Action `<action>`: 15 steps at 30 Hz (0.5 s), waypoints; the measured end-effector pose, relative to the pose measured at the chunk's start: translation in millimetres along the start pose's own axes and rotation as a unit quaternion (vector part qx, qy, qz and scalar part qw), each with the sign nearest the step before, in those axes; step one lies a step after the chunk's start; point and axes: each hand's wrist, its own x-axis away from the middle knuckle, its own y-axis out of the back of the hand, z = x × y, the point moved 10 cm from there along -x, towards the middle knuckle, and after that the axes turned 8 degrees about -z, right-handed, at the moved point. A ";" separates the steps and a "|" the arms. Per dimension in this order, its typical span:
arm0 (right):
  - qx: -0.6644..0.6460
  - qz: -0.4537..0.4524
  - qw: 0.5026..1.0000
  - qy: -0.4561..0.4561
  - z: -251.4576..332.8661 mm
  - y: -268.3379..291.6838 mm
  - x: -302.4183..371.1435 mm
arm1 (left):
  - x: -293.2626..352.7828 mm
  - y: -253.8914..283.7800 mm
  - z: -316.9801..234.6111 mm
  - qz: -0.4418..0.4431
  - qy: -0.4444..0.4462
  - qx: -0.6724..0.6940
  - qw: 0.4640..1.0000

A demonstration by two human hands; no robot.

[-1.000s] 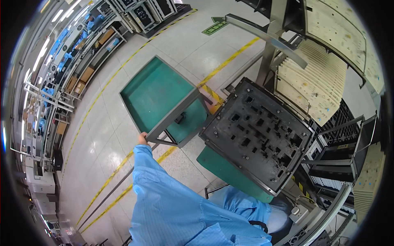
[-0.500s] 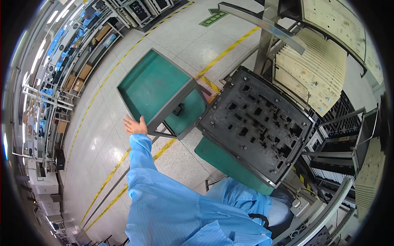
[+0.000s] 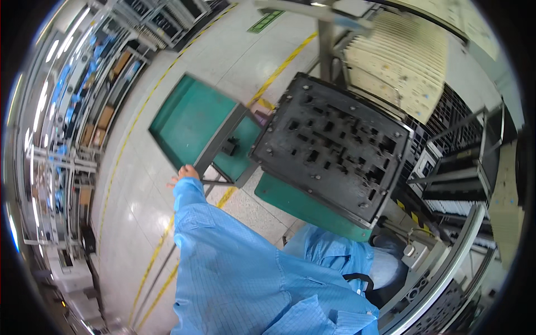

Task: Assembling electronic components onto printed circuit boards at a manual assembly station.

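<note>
My left hand point(image 3: 185, 172) is at the near-left corner of a cart with a green, rimmed top point(image 3: 192, 117). Its fingers look slightly apart, and contact with the grey metal rim is hard to make out. A small black object point(image 3: 229, 146) sits on the cart's lower green shelf. To the right, a black fixture plate point(image 3: 335, 145) with many cut-outs and studs lies over a green board point(image 3: 307, 206). My right hand is out of view; the blue sleeve point(image 3: 192, 209) belongs to my left arm.
Ribbed cream panels point(image 3: 399, 64) stand in a rack behind the fixture. A curved metal rail point(image 3: 441, 290) and a white socket box point(image 3: 415, 255) are at the lower right. Yellow-striped floor point(image 3: 139, 173) runs left toward shelves with boxes point(image 3: 106, 117).
My left hand has come down closer to the cart's corner, its fingers less spread. The whole view has shifted, so the cart and the fixture plate appear further left.
</note>
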 end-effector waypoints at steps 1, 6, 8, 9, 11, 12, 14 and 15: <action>0.003 -0.014 1.000 -0.003 -5.1 7.1 6.9 | -7.8 2.7 -15.9 -0.007 -0.013 0.000 1.000; 0.021 -0.084 0.996 -0.019 -33.4 59.3 38.7 | -24.6 20.3 -32.4 -0.040 -0.089 -0.055 0.994; 0.030 -0.092 0.995 -0.020 -41.0 73.7 41.4 | -22.4 23.3 -35.6 -0.046 -0.102 -0.084 0.990; 0.033 -0.095 0.995 -0.016 -41.5 79.5 41.0 | -22.6 21.1 -33.2 -0.046 -0.106 -0.096 0.989; 0.039 -0.099 0.994 -0.007 -41.5 89.2 38.9 | -23.3 16.6 -24.8 -0.045 -0.111 -0.119 0.986; 0.041 -0.103 0.994 -0.004 -43.3 91.7 39.5 | -24.8 19.0 -24.0 -0.046 -0.115 -0.131 0.984; 0.046 -0.109 0.993 0.004 -45.8 96.0 39.7 | -28.5 25.0 -20.1 -0.048 -0.122 -0.153 0.980; 0.049 -0.113 0.992 0.009 -45.7 100.6 39.0 | -30.3 25.1 -16.0 -0.047 -0.126 -0.164 0.977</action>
